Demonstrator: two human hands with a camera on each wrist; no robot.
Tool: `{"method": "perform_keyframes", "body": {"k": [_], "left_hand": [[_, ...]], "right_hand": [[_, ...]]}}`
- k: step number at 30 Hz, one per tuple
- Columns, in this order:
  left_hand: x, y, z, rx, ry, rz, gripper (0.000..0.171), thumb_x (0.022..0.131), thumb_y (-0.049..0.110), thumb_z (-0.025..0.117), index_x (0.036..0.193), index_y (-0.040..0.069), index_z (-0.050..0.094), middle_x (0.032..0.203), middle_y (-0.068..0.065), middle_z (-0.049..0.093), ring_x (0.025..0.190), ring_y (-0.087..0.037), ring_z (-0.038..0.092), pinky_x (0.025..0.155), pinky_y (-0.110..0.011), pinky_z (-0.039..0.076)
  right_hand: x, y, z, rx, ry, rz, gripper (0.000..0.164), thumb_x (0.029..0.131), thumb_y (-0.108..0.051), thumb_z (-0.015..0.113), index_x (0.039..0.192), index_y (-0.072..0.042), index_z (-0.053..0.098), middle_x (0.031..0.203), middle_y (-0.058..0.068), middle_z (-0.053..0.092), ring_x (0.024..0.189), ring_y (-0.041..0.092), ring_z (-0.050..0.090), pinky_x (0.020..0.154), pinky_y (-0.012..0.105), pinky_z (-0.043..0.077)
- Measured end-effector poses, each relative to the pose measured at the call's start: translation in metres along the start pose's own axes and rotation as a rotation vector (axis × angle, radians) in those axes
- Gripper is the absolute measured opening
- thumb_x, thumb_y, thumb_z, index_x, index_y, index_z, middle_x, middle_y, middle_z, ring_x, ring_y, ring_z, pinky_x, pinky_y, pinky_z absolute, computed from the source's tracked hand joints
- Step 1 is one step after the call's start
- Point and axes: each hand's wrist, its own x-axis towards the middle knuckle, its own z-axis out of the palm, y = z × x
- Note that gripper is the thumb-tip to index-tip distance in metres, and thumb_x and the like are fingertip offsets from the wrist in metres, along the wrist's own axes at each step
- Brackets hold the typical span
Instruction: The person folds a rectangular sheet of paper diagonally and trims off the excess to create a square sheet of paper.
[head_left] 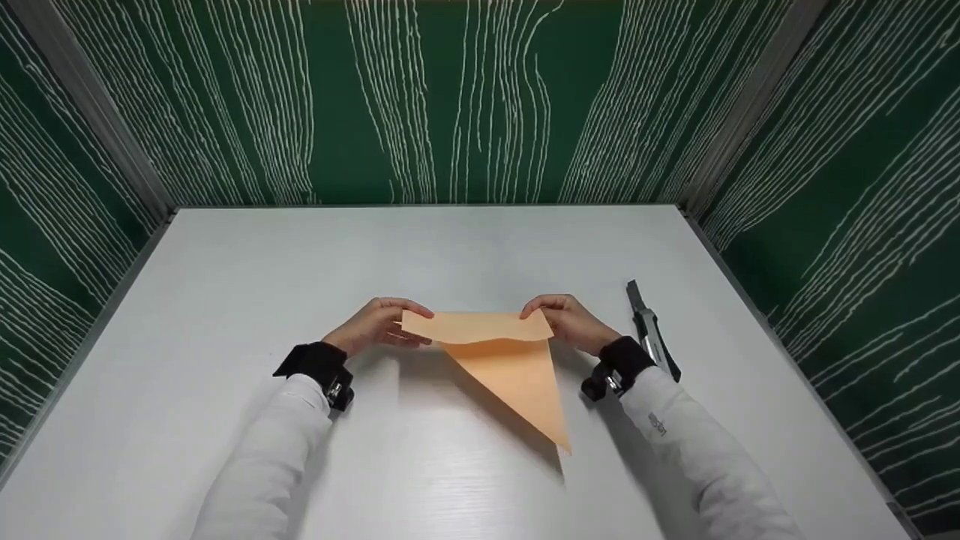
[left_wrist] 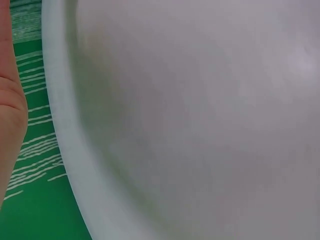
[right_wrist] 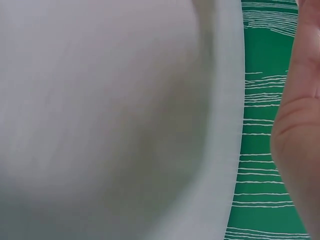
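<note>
The fingers (head_left: 406, 304) of the left hand (head_left: 367, 327) were bent in a pinch on the left end of a pale orange sheet of paper (head_left: 514, 375), and the right hand (head_left: 576, 322) pinched its right end the same way. A flat band ran along the top between both hands; below it a triangular part hung toward the person, its tip down to the right. The sheet was held just above the white bench (head_left: 247, 259), its shadow falling there. Black wrist straps (head_left: 309, 360) met light sleeves (head_left: 262, 457). Beside the right wrist lay a slim grey-and-black tool (head_left: 651, 330) (its exact kind was hard to tell). Beyond stood green walls (head_left: 337, 90) with white wavy lines.
</note>
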Motion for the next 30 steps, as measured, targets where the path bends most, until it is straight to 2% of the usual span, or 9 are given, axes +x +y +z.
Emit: {"method": "perform_keyframes", "body": {"k": [4, 7, 10, 13, 16, 20, 23, 26, 30], "left_hand": [[-0.001, 0.002, 0.003, -0.055, 0.007, -0.001, 0.048, 0.102, 0.021, 0.03, 0.113, 0.011, 0.076, 0.083, 0.005, 0.07, 0.07, -0.009, 0.069, 0.09, -0.038, 0.063], [0.002, 0.003, 0.006, -0.063, 0.06, -0.024, 0.057, 0.107, 0.037, 0.027, 0.107, 0.011, 0.077, 0.071, 0.008, 0.06, 0.061, -0.006, 0.058, 0.088, -0.039, 0.063], [0.005, 0.003, 0.01, -0.013, 0.133, -0.048, 0.054, 0.109, 0.047, 0.039, 0.103, 0.01, 0.077, 0.087, 0.009, 0.066, 0.062, -0.005, 0.061, 0.082, -0.034, 0.064], [0.007, 0.002, 0.014, 0.084, 0.175, -0.052, 0.035, 0.104, 0.038, 0.059, 0.108, 0.007, 0.075, 0.102, 0.005, 0.07, 0.07, -0.005, 0.067, 0.076, -0.027, 0.062], [0.008, 0.002, 0.017, 0.147, 0.202, -0.04, 0.028, 0.097, 0.026, 0.071, 0.116, 0.005, 0.072, 0.093, 0.004, 0.071, 0.072, -0.003, 0.068, 0.07, -0.022, 0.059], [0.009, 0.001, 0.017, 0.156, 0.239, -0.014, 0.032, 0.096, 0.018, 0.073, 0.124, 0.003, 0.068, 0.08, 0.007, 0.072, 0.072, -0.004, 0.07, 0.067, -0.02, 0.059], [0.009, 0.0, 0.017, 0.185, 0.256, -0.001, 0.035, 0.096, 0.017, 0.072, 0.128, 0.003, 0.067, 0.078, 0.008, 0.073, 0.073, -0.004, 0.07, 0.068, -0.019, 0.057], [0.01, -0.001, 0.016, 0.22, 0.272, -0.004, 0.038, 0.095, 0.017, 0.074, 0.13, 0.003, 0.069, 0.077, 0.01, 0.072, 0.073, -0.001, 0.067, 0.069, -0.017, 0.056], [0.011, 0.0, 0.015, 0.257, 0.283, -0.021, 0.04, 0.093, 0.02, 0.076, 0.13, 0.005, 0.07, 0.083, 0.007, 0.074, 0.076, -0.001, 0.065, 0.072, -0.015, 0.054]], "right_hand": [[0.0, -0.002, 0.002, 0.017, 0.055, 0.002, 0.046, 0.109, -0.011, 0.034, 0.095, -0.024, 0.075, 0.116, -0.008, 0.067, 0.07, -0.001, 0.044, 0.064, 0.017, 0.037], [0.001, -0.003, 0.004, 0.025, 0.08, -0.013, 0.05, 0.104, -0.007, 0.03, 0.093, -0.022, 0.076, 0.107, -0.01, 0.071, 0.065, 0.002, 0.045, 0.062, 0.017, 0.038], [0.003, -0.003, 0.007, 0.011, 0.116, -0.009, 0.048, 0.104, -0.011, 0.032, 0.092, -0.021, 0.077, 0.084, -0.012, 0.069, 0.054, 0.005, 0.035, 0.058, 0.02, 0.033], [0.005, -0.002, 0.01, -0.068, 0.17, 0.01, 0.035, 0.108, -0.023, 0.045, 0.092, -0.02, 0.077, 0.081, -0.016, 0.068, 0.054, 0.0, 0.039, 0.054, 0.021, 0.03], [0.007, -0.001, 0.013, -0.144, 0.21, 0.033, 0.016, 0.102, -0.026, 0.065, 0.092, -0.019, 0.076, 0.08, -0.016, 0.068, 0.056, -0.002, 0.04, 0.053, 0.02, 0.029], [0.008, 0.003, 0.014, -0.169, 0.215, 0.037, 0.003, 0.095, -0.017, 0.074, 0.092, -0.017, 0.075, 0.075, -0.012, 0.067, 0.063, 0.001, 0.05, 0.06, 0.017, 0.043], [0.008, 0.003, 0.015, -0.184, 0.225, 0.024, 0.003, 0.092, -0.013, 0.077, 0.094, -0.015, 0.075, 0.071, -0.011, 0.062, 0.069, 0.003, 0.058, 0.066, 0.016, 0.051], [0.009, 0.004, 0.014, -0.211, 0.235, 0.008, 0.009, 0.09, -0.013, 0.079, 0.098, -0.012, 0.075, 0.067, -0.01, 0.057, 0.064, 0.002, 0.053, 0.065, 0.016, 0.051], [0.008, 0.004, 0.014, -0.228, 0.238, 0.004, 0.015, 0.089, -0.014, 0.08, 0.102, -0.007, 0.075, 0.075, -0.01, 0.064, 0.064, 0.001, 0.052, 0.065, 0.016, 0.049]]}}
